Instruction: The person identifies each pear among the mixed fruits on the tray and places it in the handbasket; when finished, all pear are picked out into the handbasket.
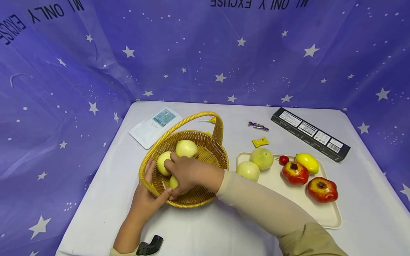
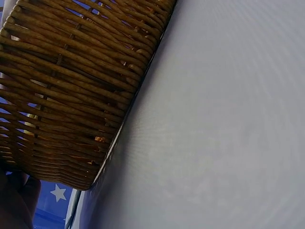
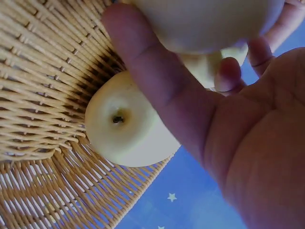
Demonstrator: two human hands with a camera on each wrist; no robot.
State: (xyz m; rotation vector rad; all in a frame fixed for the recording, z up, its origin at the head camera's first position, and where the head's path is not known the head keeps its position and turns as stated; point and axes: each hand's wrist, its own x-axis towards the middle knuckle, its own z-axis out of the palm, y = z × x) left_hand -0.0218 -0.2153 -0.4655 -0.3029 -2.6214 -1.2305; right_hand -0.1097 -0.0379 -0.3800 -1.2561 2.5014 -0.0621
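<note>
A yellow wicker basket (image 1: 179, 202) with an arched handle stands on the table. Its left rim is held by my left hand (image 1: 145, 202), thumb on the front edge; the left wrist view shows the woven side close up. My right hand (image 1: 189, 174) reaches into the basket, fingers and thumb around a pale yellow-green apple (image 1: 173, 182) that the hand mostly covers. Against its fingertips lies a second pale apple (image 1: 164, 163), and a third apple (image 1: 187, 148) sits behind. The right wrist view shows an apple (image 3: 128, 119) with its stem dimple below the hand.
On the right, a cream tray (image 1: 285, 202) bears two pale green fruits (image 1: 262, 158), two red pomegranates (image 1: 321, 190), a lemon (image 1: 307, 163) and a small red fruit (image 1: 283, 160). Behind lie wrapped candies (image 1: 260, 142), a black box (image 1: 310, 133), a yellow lollipop (image 1: 213, 120) and white packets (image 1: 153, 126).
</note>
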